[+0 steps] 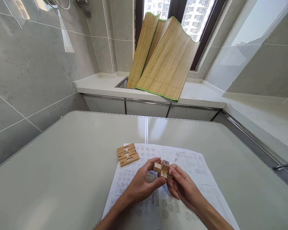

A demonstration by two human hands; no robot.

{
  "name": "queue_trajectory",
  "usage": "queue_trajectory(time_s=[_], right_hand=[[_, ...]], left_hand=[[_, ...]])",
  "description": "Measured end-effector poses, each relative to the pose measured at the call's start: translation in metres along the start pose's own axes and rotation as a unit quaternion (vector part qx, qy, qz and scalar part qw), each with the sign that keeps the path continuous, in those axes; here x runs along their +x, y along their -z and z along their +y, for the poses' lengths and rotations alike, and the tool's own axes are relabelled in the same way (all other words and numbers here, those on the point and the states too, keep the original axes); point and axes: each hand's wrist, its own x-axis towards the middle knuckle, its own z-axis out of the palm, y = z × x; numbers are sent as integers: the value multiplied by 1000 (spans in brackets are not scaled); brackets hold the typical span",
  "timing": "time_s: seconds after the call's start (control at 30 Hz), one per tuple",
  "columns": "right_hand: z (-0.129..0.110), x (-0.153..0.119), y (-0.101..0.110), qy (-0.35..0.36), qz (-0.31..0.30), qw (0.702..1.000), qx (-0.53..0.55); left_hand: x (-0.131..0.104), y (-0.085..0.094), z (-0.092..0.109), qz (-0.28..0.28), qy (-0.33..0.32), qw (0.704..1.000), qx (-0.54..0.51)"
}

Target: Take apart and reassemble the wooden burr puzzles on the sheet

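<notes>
Between my hands is a small wooden interlocking puzzle (163, 167), several blocks joined together, raised above a printed sheet (192, 172). My left hand (144, 183) curves around its left side, thumb below and fingers behind, gripping it. The fingers of my right hand (181, 183) pinch its right side, at a block with a dark mark. A number is written on one upper block. Left of my hands, flat wooden puzzle pieces (128, 154) with slots and numbers lie side by side, partly over the sheet's corner. My fingers hide part of the puzzle.
The pale table (62, 169) spreads under the sheet, with a seam (146, 129) running away from me. Behind it, a folded bamboo mat (168, 60) leans on the ledge (103, 86) by the window. Tiled walls flank the table.
</notes>
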Motion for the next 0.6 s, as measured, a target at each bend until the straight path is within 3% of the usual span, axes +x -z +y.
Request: queue_trajectory(time_s=[0.13, 0.3, 0.6], right_hand=[[2, -5, 1, -32, -54, 998, -9], [-2, -6, 5, 5, -95, 989, -117], [-3, -10, 0, 50, -9, 966, -253]], left_hand=[[0, 3, 3, -7, -2, 999, -33], [-1, 3, 8, 33, -11, 999, 0], [-2, -8, 9, 87, -28, 995, 34]])
